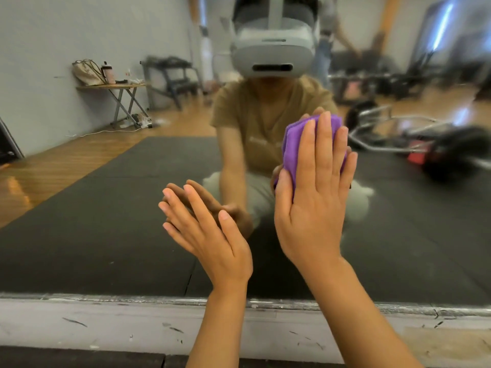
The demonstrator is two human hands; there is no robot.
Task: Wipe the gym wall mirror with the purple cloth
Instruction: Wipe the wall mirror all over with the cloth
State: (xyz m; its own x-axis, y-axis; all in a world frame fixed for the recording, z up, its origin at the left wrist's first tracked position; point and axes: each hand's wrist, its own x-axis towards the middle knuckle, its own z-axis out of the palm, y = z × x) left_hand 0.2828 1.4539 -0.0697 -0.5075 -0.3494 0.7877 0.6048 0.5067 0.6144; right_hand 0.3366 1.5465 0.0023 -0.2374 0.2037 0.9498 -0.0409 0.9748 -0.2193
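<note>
The gym wall mirror [106, 208] fills most of the head view and reflects a crouching person in a headset. My right hand [316, 197] lies flat with straight fingers, pressing the folded purple cloth [295, 144] against the glass at centre right. Most of the cloth is hidden under my fingers; its left edge and top show. My left hand [210, 232] rests on the mirror lower down at centre, fingers straight and together, holding nothing.
The mirror's bottom edge [132, 298] meets a scuffed white wall strip [106, 322] just below my wrists. Reflected behind me are a black floor mat, a folding table with bags at left, and barbell equipment at right.
</note>
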